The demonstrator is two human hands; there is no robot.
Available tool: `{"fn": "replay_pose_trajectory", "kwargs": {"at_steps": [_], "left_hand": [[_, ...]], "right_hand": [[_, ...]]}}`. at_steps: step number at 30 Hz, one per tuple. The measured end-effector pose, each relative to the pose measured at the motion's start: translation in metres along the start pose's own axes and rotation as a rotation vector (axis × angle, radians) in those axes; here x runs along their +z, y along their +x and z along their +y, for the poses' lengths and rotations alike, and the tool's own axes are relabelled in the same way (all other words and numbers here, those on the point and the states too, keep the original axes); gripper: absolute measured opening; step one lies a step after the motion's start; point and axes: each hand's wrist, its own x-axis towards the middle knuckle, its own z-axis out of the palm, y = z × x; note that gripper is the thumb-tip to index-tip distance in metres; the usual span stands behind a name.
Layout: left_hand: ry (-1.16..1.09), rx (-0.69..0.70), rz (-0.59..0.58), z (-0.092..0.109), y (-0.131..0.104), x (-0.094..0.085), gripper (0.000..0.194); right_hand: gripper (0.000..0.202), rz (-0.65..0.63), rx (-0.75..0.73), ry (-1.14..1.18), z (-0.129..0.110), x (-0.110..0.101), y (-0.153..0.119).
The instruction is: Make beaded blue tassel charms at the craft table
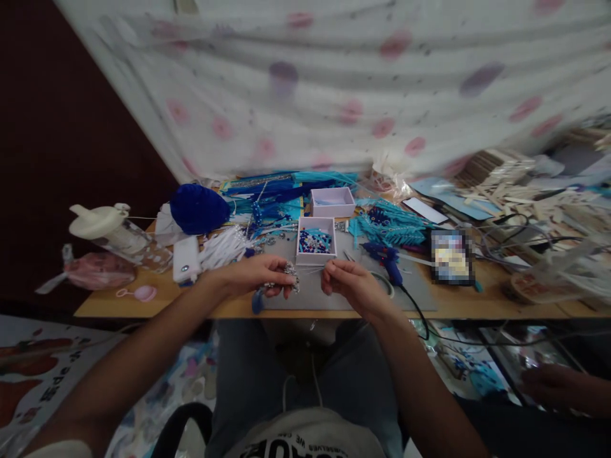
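Observation:
My left hand (272, 277) is closed on a silvery beaded ornament (292, 278), with a small blue tassel (258, 301) hanging below the fingers. A thin pale thread (312, 270) stretches from the ornament across to my right hand (348, 284), whose thumb and forefinger pinch it. Just beyond both hands stands a white box (316, 257) holding blue, white and red beads (315, 242). A grey mat (344, 299) lies beneath my hands. Right of my right hand rests a blue glue gun (390, 261) with a black cord.
Blue feathered pieces (391, 222) and a second white box (333, 202) lie at the back. On the left are a lidded jug (128, 232), a white power bank (186, 259) and a blue pouch (199, 210). Wooden sticks (548, 191) pile up right. Another person's hand (548, 385) shows lower right.

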Motion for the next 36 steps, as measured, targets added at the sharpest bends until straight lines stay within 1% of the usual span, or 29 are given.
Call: {"fn": "replay_pose_trajectory", "kwargs": {"at_steps": [3, 7, 9, 12, 14, 17, 21, 24, 28, 30, 32, 36], "left_hand": [[-0.105, 0.054, 0.066, -0.022, 0.011, 0.006, 0.039], [-0.249, 0.138, 0.224, -0.045, 0.029, 0.017, 0.045], [-0.332, 0.186, 0.305, -0.052, 0.038, 0.022, 0.048], [-0.413, 0.26, 0.412, -0.06, 0.049, 0.029, 0.049], [-0.442, 0.305, 0.451, -0.064, 0.056, 0.031, 0.048], [-0.484, 0.352, 0.479, -0.071, 0.065, 0.032, 0.046], [-0.496, 0.386, 0.542, -0.074, 0.072, 0.033, 0.043], [-0.536, 0.425, 0.571, -0.072, 0.072, 0.037, 0.041], [-0.638, 0.458, 0.58, -0.067, 0.07, 0.039, 0.041], [-0.663, 0.458, 0.605, -0.065, 0.068, 0.036, 0.043], [-0.631, 0.442, 0.624, -0.063, 0.065, 0.031, 0.045], [-0.505, 0.403, 0.569, -0.059, 0.059, 0.017, 0.044]], "right_hand": [[0.038, 0.043, 0.039, 0.076, 0.003, -0.004, 0.015], [0.04, 0.156, 0.026, -0.013, 0.002, -0.008, 0.035], [0.038, 0.208, -0.002, -0.034, 0.0, -0.007, 0.045], [0.031, 0.244, -0.031, 0.023, 0.001, -0.002, 0.06], [0.025, 0.254, -0.01, 0.096, 0.003, 0.002, 0.07], [0.016, 0.264, 0.035, 0.165, 0.006, 0.006, 0.081], [0.014, 0.255, 0.044, 0.164, 0.008, 0.009, 0.091], [0.018, 0.236, 0.037, 0.165, 0.005, 0.01, 0.094], [0.025, 0.216, 0.034, 0.162, 0.004, 0.01, 0.096], [0.026, 0.206, 0.039, 0.156, 0.003, 0.009, 0.096], [0.028, 0.191, 0.042, 0.15, 0.002, 0.01, 0.095], [0.028, 0.16, 0.043, 0.152, -0.001, 0.011, 0.093]]}}
